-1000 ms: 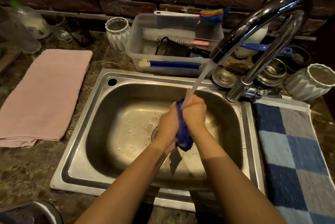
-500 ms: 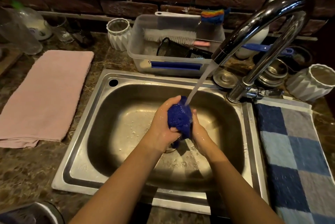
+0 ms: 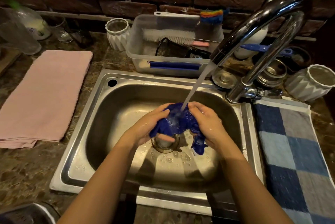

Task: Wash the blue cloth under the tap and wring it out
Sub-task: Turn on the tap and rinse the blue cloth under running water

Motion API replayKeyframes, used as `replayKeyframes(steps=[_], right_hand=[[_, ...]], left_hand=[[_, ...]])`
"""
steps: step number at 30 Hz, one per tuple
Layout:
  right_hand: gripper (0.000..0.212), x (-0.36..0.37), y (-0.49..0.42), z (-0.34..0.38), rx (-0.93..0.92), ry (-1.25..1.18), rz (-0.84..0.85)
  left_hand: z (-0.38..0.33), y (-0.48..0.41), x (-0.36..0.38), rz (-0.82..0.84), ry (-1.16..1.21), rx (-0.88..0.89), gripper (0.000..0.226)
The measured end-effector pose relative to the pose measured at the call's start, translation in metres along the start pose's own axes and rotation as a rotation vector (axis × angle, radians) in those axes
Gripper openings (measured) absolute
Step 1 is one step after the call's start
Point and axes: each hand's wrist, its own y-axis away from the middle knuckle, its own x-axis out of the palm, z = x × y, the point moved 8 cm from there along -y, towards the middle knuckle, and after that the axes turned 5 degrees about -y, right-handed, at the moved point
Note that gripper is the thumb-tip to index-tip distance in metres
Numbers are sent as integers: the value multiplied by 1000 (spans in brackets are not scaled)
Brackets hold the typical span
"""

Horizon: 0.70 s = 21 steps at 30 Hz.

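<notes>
The wet blue cloth (image 3: 178,124) is spread between both hands over the middle of the steel sink (image 3: 76,153). Water runs from the chrome tap (image 3: 253,26) straight onto the cloth's top. My left hand (image 3: 148,126) grips the cloth's left side, with fingers curled under it above the drain. On the right side my right hand (image 3: 206,122) grips the cloth, and a loose end hangs below that hand.
A pink towel (image 3: 43,95) lies on the counter to the left, a blue checked towel (image 3: 297,153) to the right. Behind the sink stands a clear tub (image 3: 174,64) with brushes, flanked by white ribbed pots (image 3: 117,33) (image 3: 311,82) and steel bowls (image 3: 273,73).
The cloth was a tight bundle pressed between both hands. Now the hands have drawn apart and the cloth is opened out wider under the stream.
</notes>
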Motion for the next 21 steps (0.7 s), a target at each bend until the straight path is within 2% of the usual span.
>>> replayKeyframes(steps=[2, 6, 8, 10, 15, 18, 21], right_hand=[[18, 6, 2, 10, -75, 150, -66], [25, 18, 4, 8, -89, 279, -214], [30, 18, 0, 3, -36, 291, -298], [30, 14, -4, -4, 55, 263, -379], [39, 10, -16, -5, 61, 362, -459], [42, 5, -26, -7, 172, 424, -461], [40, 4, -32, -15, 162, 409, -407]], left_hand=[[1, -2, 11, -26, 50, 16, 32], [6, -10, 18, -318, -56, 7, 39], [11, -13, 20, -396, -69, 17, 40], [15, -14, 21, -422, -41, 33, 41], [13, -12, 25, -455, 1, 124, 36], [17, -12, 26, -480, -49, 109, 33], [19, -11, 22, -462, -86, 86, 40]])
